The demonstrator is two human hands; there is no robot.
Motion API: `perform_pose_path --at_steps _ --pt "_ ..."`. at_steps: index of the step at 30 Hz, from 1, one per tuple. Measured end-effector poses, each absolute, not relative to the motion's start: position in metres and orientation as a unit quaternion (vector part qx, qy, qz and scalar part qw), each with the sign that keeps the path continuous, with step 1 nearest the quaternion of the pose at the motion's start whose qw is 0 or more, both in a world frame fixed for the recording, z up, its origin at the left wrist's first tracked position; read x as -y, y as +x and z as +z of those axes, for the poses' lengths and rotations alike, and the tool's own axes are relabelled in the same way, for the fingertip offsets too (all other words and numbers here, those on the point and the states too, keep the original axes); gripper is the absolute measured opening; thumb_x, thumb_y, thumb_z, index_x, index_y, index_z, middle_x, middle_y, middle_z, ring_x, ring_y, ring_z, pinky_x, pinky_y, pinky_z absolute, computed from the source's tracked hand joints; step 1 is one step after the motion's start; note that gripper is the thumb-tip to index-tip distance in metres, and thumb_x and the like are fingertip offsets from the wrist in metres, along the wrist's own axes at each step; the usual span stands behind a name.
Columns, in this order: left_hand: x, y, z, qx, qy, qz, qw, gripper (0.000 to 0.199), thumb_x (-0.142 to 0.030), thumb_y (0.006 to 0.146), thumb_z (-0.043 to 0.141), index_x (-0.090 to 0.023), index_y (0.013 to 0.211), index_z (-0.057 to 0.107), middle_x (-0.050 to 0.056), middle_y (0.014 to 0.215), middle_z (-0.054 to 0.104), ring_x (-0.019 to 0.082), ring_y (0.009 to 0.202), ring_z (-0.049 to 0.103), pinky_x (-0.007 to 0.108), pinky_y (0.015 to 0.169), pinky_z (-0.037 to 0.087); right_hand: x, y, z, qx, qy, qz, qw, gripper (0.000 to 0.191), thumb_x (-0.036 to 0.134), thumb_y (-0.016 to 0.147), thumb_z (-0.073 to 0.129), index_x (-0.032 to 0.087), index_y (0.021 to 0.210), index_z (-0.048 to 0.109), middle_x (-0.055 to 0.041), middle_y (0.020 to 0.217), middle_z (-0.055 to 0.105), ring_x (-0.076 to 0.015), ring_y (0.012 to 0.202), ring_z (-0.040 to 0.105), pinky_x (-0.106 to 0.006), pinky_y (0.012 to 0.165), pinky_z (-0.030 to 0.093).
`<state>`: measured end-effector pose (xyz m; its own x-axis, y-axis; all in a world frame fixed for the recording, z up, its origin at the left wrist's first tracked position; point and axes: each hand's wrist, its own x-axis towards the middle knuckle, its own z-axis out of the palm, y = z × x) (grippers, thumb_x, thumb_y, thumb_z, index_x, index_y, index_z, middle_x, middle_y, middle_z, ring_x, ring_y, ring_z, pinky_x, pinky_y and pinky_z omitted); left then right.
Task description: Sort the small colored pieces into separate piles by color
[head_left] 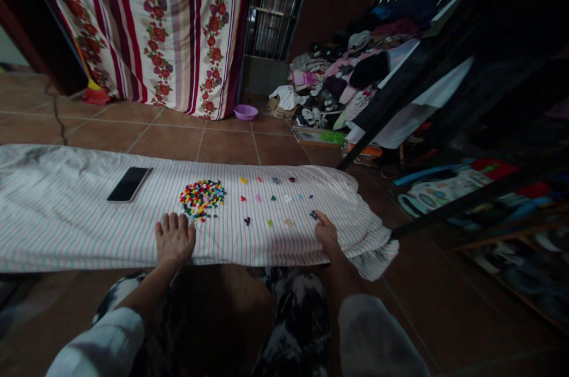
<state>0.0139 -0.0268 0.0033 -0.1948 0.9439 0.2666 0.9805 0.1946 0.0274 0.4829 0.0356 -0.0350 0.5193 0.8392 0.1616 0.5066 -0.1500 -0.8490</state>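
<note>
My left hand [175, 239] lies flat on the striped cloth [102, 240], fingers stretched, just below a heap of small multicoloured plastic pieces [202, 199]. At the right, my right hand [327, 232] has its index finger reaching to a small dark grey cluster [313, 215]. Its other fingers are curled in, and anything between them is hidden. Small single-colour groups sit in rows between the hands, among them a yellow group [243, 180], a black group [248, 221], a lime green group [269, 223], a beige group [289, 222] and a white group [288, 198].
A phone [128, 184] lies on the cloth left of the heap. Beyond the cloth-covered surface are a tiled floor [173, 137], a purple basin [246, 112], a floral curtain [178, 27] and a pile of clothes [342, 77]. A dark slanting post [377, 122] stands at the right.
</note>
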Motion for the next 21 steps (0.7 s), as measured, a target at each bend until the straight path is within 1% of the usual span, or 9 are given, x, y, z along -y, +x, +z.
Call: perform_pose_path --at_steps 6,11,14,17,21 --pt "0.027 0.014 0.004 0.762 -0.633 -0.097 0.099 0.045 -0.039 0.092 0.032 -0.01 0.117 0.058 0.018 0.125 0.057 0.036 0.127 0.042 0.052 0.106 0.029 -0.035 0.482 -0.045 0.428 -0.701 0.175 0.542 0.05 0.032 0.065 0.048 0.015 0.107 0.069 -0.0135 0.113 0.069 -0.0279 0.11 0.062 -0.048 0.104 0.043" --pt "0.027 0.014 0.002 0.763 -0.63 -0.106 0.097 0.046 -0.038 0.091 0.034 -0.01 0.12 0.058 0.019 0.128 0.055 0.037 0.128 0.041 0.052 0.107 0.028 -0.037 0.48 -0.051 0.4 -0.72 0.148 0.547 0.048 0.032 0.066 0.047 0.013 0.105 0.069 -0.0142 0.109 0.07 -0.0271 0.105 0.063 -0.048 0.102 0.044" --pt "0.027 0.014 0.002 0.76 -0.633 -0.107 0.101 0.047 -0.039 0.091 0.034 -0.01 0.119 0.058 0.019 0.126 0.056 0.037 0.128 0.041 0.052 0.107 0.028 -0.039 0.483 -0.051 0.42 -0.741 0.121 0.51 0.048 0.03 0.067 0.044 0.013 0.105 0.069 -0.0139 0.108 0.07 -0.0269 0.105 0.063 -0.047 0.1 0.045" --pt "0.027 0.014 0.002 0.758 -0.634 -0.111 0.102 0.047 -0.04 0.091 0.034 -0.009 0.119 0.059 0.019 0.126 0.056 0.037 0.128 0.041 0.052 0.107 0.028 -0.043 0.486 -0.045 0.471 -0.757 0.109 0.438 0.049 0.025 0.067 0.042 0.014 0.106 0.069 -0.0125 0.108 0.07 -0.0262 0.105 0.063 -0.045 0.099 0.047" --pt "0.026 0.013 0.001 0.758 -0.634 -0.117 0.097 0.047 -0.04 0.091 0.035 -0.009 0.118 0.059 0.02 0.126 0.056 0.037 0.128 0.042 0.053 0.107 0.028 -0.052 0.484 -0.031 0.526 -0.772 0.087 0.346 0.049 0.016 0.064 0.043 0.016 0.105 0.07 -0.0118 0.107 0.071 -0.0249 0.107 0.063 -0.04 0.102 0.045"
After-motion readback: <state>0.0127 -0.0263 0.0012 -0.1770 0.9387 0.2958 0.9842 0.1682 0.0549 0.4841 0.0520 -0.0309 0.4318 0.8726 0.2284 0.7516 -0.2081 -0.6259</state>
